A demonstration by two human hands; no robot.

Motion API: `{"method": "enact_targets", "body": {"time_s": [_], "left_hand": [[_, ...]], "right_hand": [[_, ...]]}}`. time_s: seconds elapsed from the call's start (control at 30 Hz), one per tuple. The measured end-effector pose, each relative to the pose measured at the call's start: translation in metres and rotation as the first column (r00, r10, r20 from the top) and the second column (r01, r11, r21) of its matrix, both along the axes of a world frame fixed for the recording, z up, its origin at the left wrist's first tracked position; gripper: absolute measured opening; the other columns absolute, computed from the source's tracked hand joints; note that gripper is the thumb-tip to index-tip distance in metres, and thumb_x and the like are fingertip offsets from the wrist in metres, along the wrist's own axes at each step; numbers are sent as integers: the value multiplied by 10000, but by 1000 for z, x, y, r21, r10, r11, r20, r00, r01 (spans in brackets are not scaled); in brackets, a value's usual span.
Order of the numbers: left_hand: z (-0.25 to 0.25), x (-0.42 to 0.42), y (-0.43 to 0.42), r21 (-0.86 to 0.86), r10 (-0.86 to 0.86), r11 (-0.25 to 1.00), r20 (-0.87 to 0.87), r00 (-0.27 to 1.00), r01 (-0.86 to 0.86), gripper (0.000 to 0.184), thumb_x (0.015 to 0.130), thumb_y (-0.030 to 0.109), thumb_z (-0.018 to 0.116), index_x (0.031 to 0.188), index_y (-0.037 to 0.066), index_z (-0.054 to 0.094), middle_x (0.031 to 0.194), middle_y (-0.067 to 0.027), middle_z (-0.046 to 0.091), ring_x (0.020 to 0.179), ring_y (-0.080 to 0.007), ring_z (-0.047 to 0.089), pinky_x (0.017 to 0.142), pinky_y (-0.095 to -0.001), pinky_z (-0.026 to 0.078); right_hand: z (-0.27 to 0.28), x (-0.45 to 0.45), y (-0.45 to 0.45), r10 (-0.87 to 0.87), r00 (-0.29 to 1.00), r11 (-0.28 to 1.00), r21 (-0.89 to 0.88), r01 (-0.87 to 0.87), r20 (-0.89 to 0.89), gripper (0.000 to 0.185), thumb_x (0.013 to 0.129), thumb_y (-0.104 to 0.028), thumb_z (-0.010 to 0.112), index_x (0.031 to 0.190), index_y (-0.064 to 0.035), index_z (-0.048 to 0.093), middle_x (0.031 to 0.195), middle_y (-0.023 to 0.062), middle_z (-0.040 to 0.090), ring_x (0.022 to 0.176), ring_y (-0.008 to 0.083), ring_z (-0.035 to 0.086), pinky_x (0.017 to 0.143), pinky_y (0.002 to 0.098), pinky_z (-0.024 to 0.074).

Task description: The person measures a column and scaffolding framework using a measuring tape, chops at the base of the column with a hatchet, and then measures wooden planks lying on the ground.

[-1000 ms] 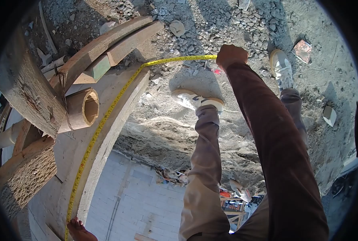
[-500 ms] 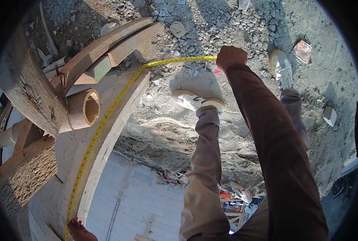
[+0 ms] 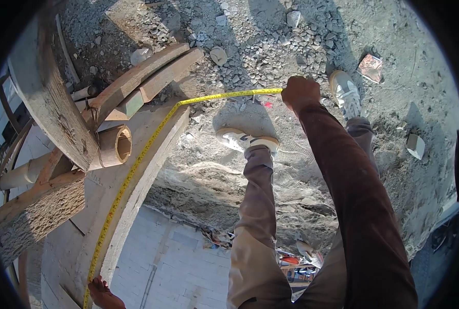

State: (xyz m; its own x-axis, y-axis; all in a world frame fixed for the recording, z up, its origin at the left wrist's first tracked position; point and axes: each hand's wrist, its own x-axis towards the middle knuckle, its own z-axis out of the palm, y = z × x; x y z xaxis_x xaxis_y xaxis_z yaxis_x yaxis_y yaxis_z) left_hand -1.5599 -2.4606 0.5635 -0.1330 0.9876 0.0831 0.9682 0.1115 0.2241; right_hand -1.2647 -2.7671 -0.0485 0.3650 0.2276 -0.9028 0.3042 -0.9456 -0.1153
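Observation:
A yellow measuring tape [image 3: 120, 191] runs along the top of a long pale concrete ledge [image 3: 155, 159], bends at its far corner and stretches right through the air. My right hand [image 3: 300, 93] is closed in a fist at the tape's far right end, above the gravelly ground. At the bottom left, my left hand [image 3: 104, 294] pinches the tape's edge against the near part of the ledge. Any tape case inside my right fist is hidden.
Wooden beams [image 3: 52, 92] and a hollow round pole [image 3: 117, 146] jut in from the left. My shoes [image 3: 246, 141] stand on rubble ground [image 3: 301, 154]. A pale block wall [image 3: 173, 257] shows below. A white block [image 3: 416, 146] lies at right.
The view has shifted, so the ledge, beams and ground sit slightly lower in the frame. Both hands still hold the tape, which remains stretched.

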Motion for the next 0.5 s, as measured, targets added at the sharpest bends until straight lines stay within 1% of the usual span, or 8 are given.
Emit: {"method": "enact_targets", "body": {"time_s": [0.07, 0.1, 0.17, 0.27, 0.37, 0.43, 0.47, 0.5], "left_hand": [[-1, 4, -2, -35, 38, 999, 35, 999, -37, 377, 974, 377, 479, 1099, 24, 526, 1006, -66, 598, 892, -149, 544, 806, -302, 406], [-4, 14, -12, -96, -144, 987, -184, 972, 128, 351, 982, 336, 456, 1059, 9, 556, 969, -106, 606, 849, -198, 566, 761, -335, 439], [-8, 38, -42, -292, -481, 876, -540, 690, 383, 346, 997, 254, 410, 979, -23, 616, 895, -186, 622, 763, -297, 610, 669, -402, 506], [-2, 31, -52, -231, -446, 893, -343, 827, 386, 287, 970, 192, 438, 992, -27, 623, 899, -169, 632, 783, -268, 607, 710, -381, 507], [-2, 55, -82, -292, -607, 794, -416, 677, 533, 244, 938, 127, 455, 1012, -31, 625, 903, -156, 624, 811, -242, 603, 736, -352, 506], [-3, 61, -95, -154, -414, 907, -145, 899, 392, 234, 944, 121, 467, 1024, -30, 628, 947, -147, 615, 827, -232, 595, 739, -343, 508], [-2, 65, -101, -111, -303, 947, 16, 953, 303, 230, 947, 119, 474, 1029, -30, 629, 970, -142, 611, 835, -227, 591, 740, -338, 509], [0, 70, -110, -124, -332, 937, -18, 943, 327, 230, 950, 122, 479, 1035, -34, 626, 992, -140, 603, 856, -227, 589, 753, -335, 512]], "right_hand": [[9, 4, -38, -16, 998, 998, 59, 12, 66, 253, 834, -270, 569, 958, -104, 714, 975, 109, 700, 958, 303, 665, 780, 426, 513], [20, 12, -58, -15, 998, 999, 37, 12, 62, 264, 834, -284, 567, 957, -96, 707, 971, 111, 692, 966, 306, 653, 791, 428, 509], [38, 23, -108, -24, 993, 999, 37, 20, 113, 288, 835, -310, 567, 955, -80, 692, 976, 118, 672, 982, 307, 628, 813, 426, 500], [68, 45, -187, -82, 984, 995, 63, 72, 161, 310, 821, -328, 582, 960, -67, 675, 991, 129, 650, 997, 323, 596, 835, 440, 488], [104, 69, -249, -136, 973, 986, 119, 116, 184, 301, 798, -320, 607, 926, -56, 673, 979, 148, 646, 959, 352, 600, 836, 459, 486], [134, 84, -277, -167, 970, 982, 120, 148, 174, 302, 790, -321, 618, 913, -51, 673, 973, 158, 642, 945, 355, 603, 843, 457, 486], [150, 89, -284, -188, 968, 974, 160, 162, 164, 298, 783, -320, 626, 890, -46, 672, 943, 163, 642, 931, 357, 604, 841, 455, 482], [164, 94, -290, -209, 965, 963, 204, 175, 156, 295, 776, -319, 635, 866, -40, 671, 914, 169, 641, 917, 360, 605, 840, 452, 478]]}}
